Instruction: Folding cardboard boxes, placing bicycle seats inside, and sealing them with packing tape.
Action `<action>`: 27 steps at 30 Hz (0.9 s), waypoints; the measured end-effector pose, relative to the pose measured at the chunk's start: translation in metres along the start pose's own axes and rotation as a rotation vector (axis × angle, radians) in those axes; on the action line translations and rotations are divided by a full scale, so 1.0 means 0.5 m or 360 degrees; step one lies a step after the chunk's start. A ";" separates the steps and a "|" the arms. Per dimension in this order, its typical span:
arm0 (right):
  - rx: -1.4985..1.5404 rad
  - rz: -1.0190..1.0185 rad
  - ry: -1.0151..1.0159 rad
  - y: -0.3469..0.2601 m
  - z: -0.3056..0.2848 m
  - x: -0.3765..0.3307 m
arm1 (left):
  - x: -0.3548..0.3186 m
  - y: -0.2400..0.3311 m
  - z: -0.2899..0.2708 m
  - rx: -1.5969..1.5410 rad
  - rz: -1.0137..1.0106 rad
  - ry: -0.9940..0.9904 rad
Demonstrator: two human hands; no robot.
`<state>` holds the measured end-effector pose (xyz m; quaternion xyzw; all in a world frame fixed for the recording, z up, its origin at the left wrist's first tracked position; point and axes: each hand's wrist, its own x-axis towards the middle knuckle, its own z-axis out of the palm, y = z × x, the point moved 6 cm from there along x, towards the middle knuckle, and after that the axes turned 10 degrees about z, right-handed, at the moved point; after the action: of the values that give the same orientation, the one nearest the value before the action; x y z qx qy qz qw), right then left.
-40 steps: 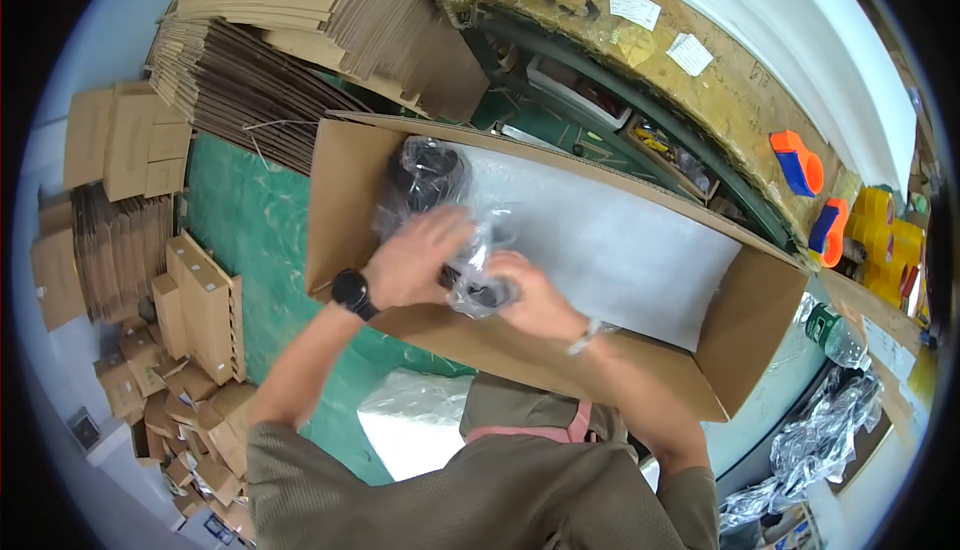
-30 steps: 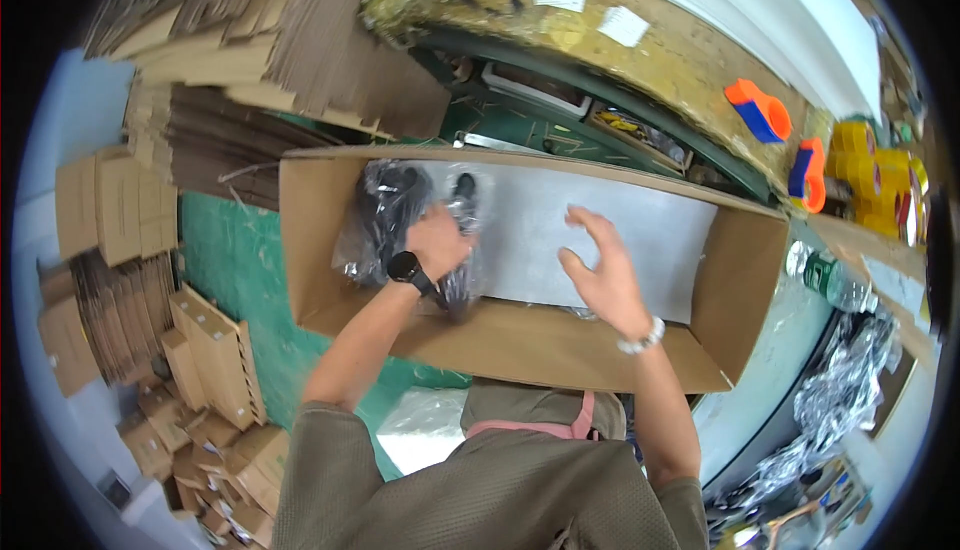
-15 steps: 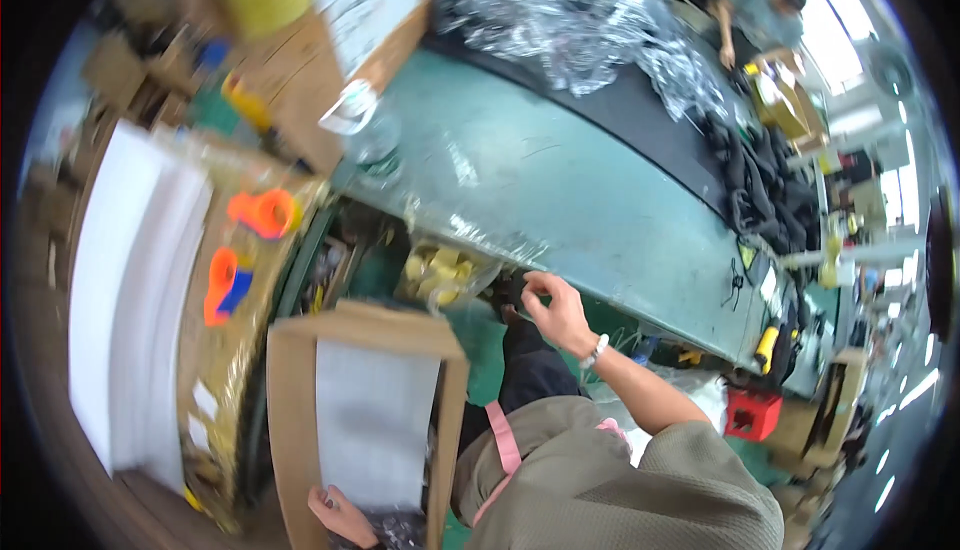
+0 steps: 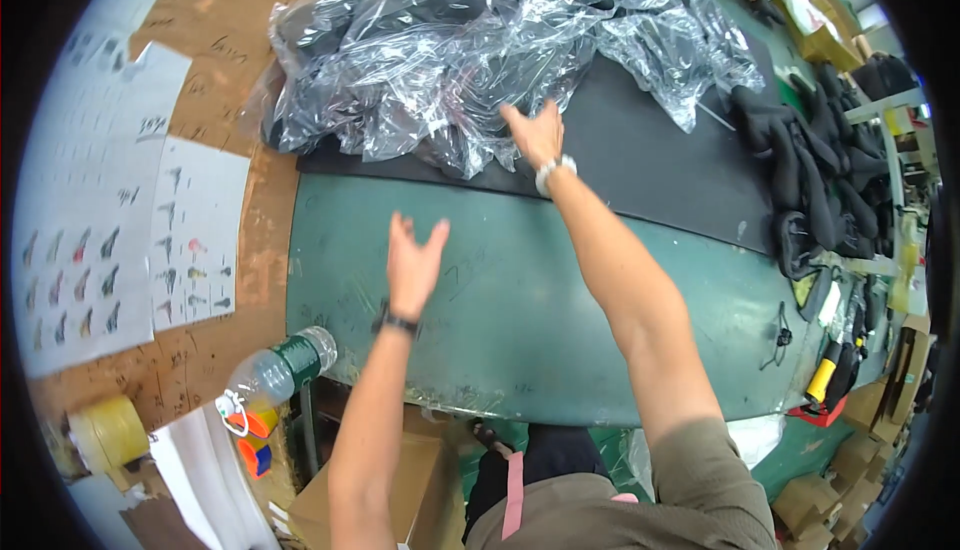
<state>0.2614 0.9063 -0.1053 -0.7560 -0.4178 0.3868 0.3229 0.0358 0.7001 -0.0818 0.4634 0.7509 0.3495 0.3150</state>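
My right hand (image 4: 535, 133) is stretched far forward, fingers spread, at the near edge of a big heap of clear plastic bags holding black items (image 4: 450, 40). The heap lies on a black mat (image 4: 650, 165) at the back of a green table (image 4: 520, 300). My left hand (image 4: 413, 258) is raised over the bare green table top, open and empty, a dark watch at its wrist.
A plastic bottle with a green label (image 4: 275, 370) lies at the table's left corner. Black items (image 4: 810, 180) are piled at the right. Paper sheets (image 4: 110, 230) hang on a brown board at the left. A yellow tape roll (image 4: 105, 432) and a cardboard box (image 4: 425, 470) sit below.
The view has swung from the open cardboard box up to the green table. Both hands left the box; my right hand now reaches the bag heap and my left is raised.
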 end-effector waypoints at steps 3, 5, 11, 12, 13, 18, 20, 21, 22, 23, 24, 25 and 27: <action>0.0102 0.0093 -0.0201 0.008 0.054 0.148 | 0.212 0.039 0.106 0.0040 -0.0052 0.0105; 0.0068 0.0220 -0.0274 0.002 0.080 0.157 | 0.290 0.029 0.129 0.0068 -0.0126 0.0171; 0.0028 0.0493 -0.0395 0.008 0.076 0.187 | 0.303 -0.012 0.175 0.0100 -0.0090 0.0339; 0.0024 0.0436 -0.0390 0.043 0.071 0.224 | 0.266 -0.013 0.200 -0.0007 -0.0172 0.0249; 0.0063 0.0381 -0.0398 0.051 0.079 0.215 | 0.230 -0.044 0.171 0.0060 -0.0104 0.0296; -0.0099 0.0121 -0.0584 0.128 -0.063 0.060 | -0.136 -0.088 0.119 0.0117 -0.0290 0.0106; 0.0065 0.0127 -0.0755 0.188 -0.129 -0.064 | -0.307 -0.111 0.085 0.0221 -0.0465 0.0088; 0.0069 0.0114 -0.0772 0.228 -0.163 -0.125 | -0.381 -0.128 0.071 0.0331 -0.0606 0.0016; 0.0064 0.0101 -0.0789 0.276 -0.199 -0.179 | -0.441 -0.127 0.060 0.0305 -0.0724 -0.0023; 0.0125 0.0276 -0.0853 0.351 -0.230 -0.233 | -0.485 -0.135 0.049 0.0275 -0.0755 -0.0116; 0.0179 0.0451 -0.0916 0.410 -0.271 -0.281 | -0.532 -0.143 0.044 0.0241 -0.0786 -0.0201; 0.0092 0.0598 -0.0987 0.440 -0.312 -0.323 | -0.570 -0.152 0.038 0.0222 -0.0853 -0.0142; 0.0024 0.0782 -0.1047 0.494 -0.395 -0.379 | -0.611 -0.170 0.056 -0.0093 -0.0845 -0.0311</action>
<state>0.4580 0.5971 -0.1489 -0.6669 -0.3030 0.6766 0.0755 0.1312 0.3991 -0.1210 0.2727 0.8018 0.2298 0.4795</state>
